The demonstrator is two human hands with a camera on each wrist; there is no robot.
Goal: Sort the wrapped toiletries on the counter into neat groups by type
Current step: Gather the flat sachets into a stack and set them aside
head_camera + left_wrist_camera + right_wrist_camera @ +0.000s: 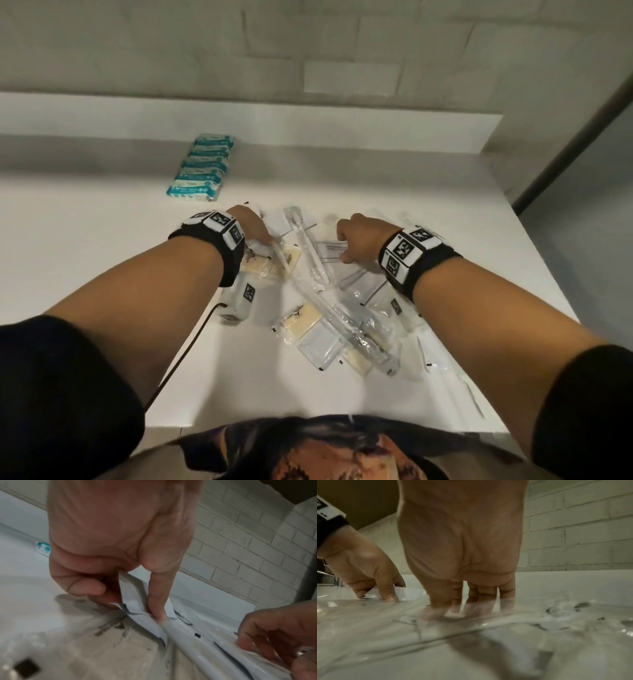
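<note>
A heap of clear-wrapped toiletries (pixel 329 308) lies mid-counter: toothbrushes (pixel 308 246), beige packets (pixel 301 318) and flat white sachets (pixel 318 342). My left hand (pixel 263 236) is at the heap's far left. In the left wrist view it (pixel 137 608) pinches a flat white sachet (pixel 132 588) between thumb and curled fingers, lifting its edge. My right hand (pixel 346 246) is at the heap's far right, fingers curled down on a white sachet with printed text (pixel 330 250). Seen through clear wrap in the right wrist view, its fingertips (pixel 471 605) close on something white.
Several teal-and-white packets (pixel 202 168) stand in a neat row at the back left of the white counter (pixel 85 240). A raised ledge (pixel 239 113) and a brick wall run behind. A black cable (pixel 185 356) trails off the counter's front left edge.
</note>
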